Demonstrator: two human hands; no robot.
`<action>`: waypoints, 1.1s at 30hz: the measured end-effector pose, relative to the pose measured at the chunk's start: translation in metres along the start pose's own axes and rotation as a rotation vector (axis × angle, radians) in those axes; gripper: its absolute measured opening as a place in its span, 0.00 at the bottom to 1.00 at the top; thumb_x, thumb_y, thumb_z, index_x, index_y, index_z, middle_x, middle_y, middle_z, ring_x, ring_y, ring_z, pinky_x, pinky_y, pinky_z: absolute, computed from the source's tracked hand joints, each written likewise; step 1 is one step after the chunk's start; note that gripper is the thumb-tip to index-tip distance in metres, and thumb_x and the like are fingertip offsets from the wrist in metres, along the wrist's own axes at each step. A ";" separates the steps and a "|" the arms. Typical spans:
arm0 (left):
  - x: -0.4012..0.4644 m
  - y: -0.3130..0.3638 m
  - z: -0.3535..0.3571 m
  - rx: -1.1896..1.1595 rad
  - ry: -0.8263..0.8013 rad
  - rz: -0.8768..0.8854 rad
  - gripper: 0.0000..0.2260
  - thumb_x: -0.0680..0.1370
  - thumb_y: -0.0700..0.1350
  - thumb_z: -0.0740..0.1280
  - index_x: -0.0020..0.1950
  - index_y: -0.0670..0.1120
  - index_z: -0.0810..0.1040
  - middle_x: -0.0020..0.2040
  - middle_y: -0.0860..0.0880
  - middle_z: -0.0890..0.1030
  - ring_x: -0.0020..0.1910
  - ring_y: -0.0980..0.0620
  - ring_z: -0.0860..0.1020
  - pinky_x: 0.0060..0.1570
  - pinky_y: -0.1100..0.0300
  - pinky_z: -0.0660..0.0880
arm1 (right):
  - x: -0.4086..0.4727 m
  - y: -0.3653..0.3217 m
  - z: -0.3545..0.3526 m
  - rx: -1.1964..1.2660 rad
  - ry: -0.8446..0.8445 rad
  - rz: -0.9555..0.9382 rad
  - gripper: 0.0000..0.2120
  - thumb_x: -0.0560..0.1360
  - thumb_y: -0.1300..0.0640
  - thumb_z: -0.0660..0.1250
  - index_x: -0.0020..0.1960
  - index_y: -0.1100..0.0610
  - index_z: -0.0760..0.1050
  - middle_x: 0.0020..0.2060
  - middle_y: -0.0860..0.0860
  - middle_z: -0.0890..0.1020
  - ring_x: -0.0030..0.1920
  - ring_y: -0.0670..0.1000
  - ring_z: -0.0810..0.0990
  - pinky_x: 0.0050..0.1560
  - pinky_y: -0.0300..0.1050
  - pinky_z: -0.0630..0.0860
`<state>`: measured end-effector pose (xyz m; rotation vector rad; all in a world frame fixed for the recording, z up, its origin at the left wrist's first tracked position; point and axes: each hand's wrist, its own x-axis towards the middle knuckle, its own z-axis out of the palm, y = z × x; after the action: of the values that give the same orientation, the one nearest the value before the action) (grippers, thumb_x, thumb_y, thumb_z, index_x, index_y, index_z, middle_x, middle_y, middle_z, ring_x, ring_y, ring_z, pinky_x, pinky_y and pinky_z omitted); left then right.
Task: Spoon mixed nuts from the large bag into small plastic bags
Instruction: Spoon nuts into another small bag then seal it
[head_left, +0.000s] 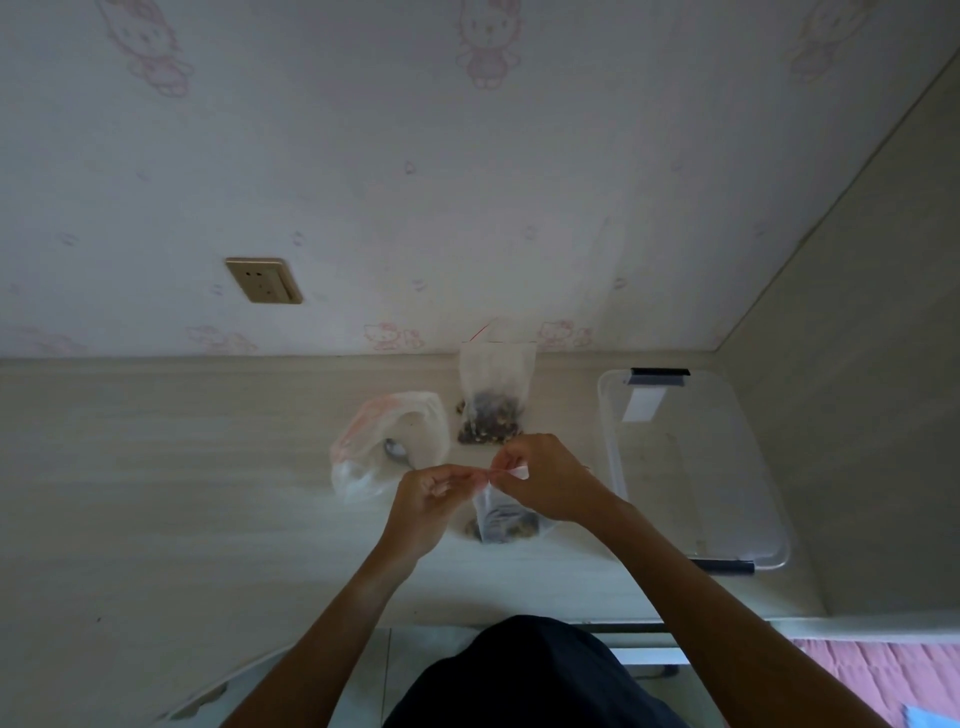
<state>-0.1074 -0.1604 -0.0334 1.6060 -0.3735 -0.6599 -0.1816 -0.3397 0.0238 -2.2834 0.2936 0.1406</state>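
Left hand (427, 501) and right hand (545, 475) pinch the small bag (501, 514) by its mouth strip, strip running left-right, nuts hanging below

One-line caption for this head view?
Both hands pinch a small bag of nuts at its top, above the table.

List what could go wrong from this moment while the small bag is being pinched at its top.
1. Both hands, left hand and right hand, pinch the red-lined top of the small clear plastic bag of nuts; if a grip slips, nuts could spill onto the pale wooden table.
2. The standing clear bag of nuts sits just behind the hands and might be knocked over.
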 end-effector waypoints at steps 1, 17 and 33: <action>0.000 0.000 0.000 -0.005 0.001 -0.002 0.03 0.77 0.39 0.75 0.48 0.46 0.88 0.45 0.47 0.89 0.46 0.53 0.86 0.48 0.66 0.78 | 0.000 -0.001 0.000 -0.013 0.002 0.006 0.07 0.79 0.55 0.71 0.50 0.57 0.85 0.45 0.52 0.87 0.45 0.48 0.83 0.53 0.42 0.79; 0.002 0.006 -0.010 0.010 0.021 -0.037 0.03 0.78 0.39 0.73 0.50 0.42 0.87 0.47 0.48 0.88 0.47 0.55 0.86 0.48 0.66 0.78 | -0.012 0.009 -0.006 -0.304 0.099 -0.130 0.07 0.80 0.55 0.65 0.51 0.57 0.81 0.47 0.52 0.83 0.46 0.51 0.79 0.52 0.45 0.74; 0.009 -0.003 -0.029 0.012 0.000 -0.090 0.06 0.80 0.42 0.71 0.48 0.43 0.87 0.44 0.45 0.88 0.46 0.53 0.85 0.47 0.70 0.77 | -0.034 0.053 -0.046 -0.201 0.019 -0.007 0.12 0.82 0.50 0.68 0.52 0.58 0.83 0.47 0.51 0.84 0.47 0.49 0.81 0.54 0.46 0.77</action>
<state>-0.0825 -0.1423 -0.0369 1.6416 -0.3070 -0.7272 -0.2274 -0.4028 0.0230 -2.4862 0.2926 0.1509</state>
